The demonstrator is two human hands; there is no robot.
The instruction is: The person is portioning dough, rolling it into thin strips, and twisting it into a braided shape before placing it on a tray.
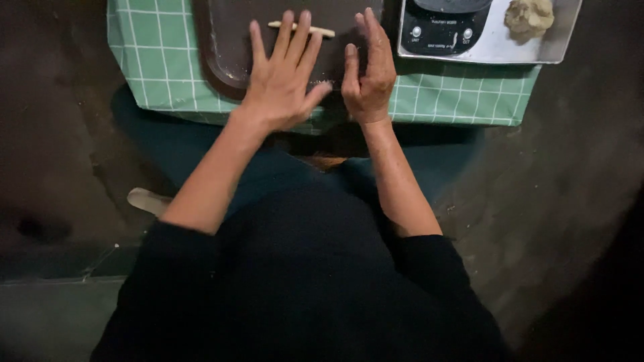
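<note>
thin dough stick (302, 28) under spread fingertips of flat left hand (282, 84) on dark tray (221, 47); right hand (369, 77) open, edge-on, beside.

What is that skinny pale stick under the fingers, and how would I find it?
Look at the green checked cloth at the top, then the dark brown tray on it. Under the left hand's fingertips lies a thin rolled strip of dough. It is long and pencil-thin, unlike the lumpy dough ball on the white tray beside the kitchen scale.
</note>
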